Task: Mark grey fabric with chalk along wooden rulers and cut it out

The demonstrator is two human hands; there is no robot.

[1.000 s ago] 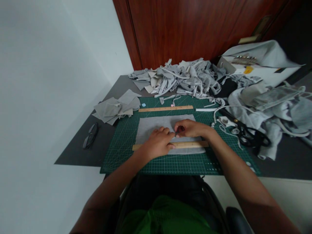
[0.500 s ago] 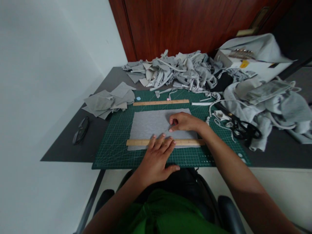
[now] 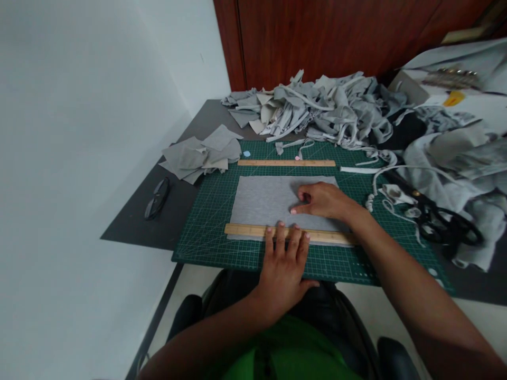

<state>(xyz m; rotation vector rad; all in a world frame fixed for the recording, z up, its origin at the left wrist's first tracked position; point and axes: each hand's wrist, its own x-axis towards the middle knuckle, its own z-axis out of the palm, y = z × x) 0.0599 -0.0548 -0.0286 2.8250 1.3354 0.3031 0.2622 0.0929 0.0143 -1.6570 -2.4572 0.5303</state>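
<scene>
Meanwhile, a person's left hand rests slightly spread fingers on a wooden ruler along the near edge of gray cloth — flat on a green cutting mat — as the right hand curls above the cloth, its grip unclear.

Glasses lie at nine o'clock, a heap of grey scraps at one, a white box at two, black-handled scissors at three.
</scene>
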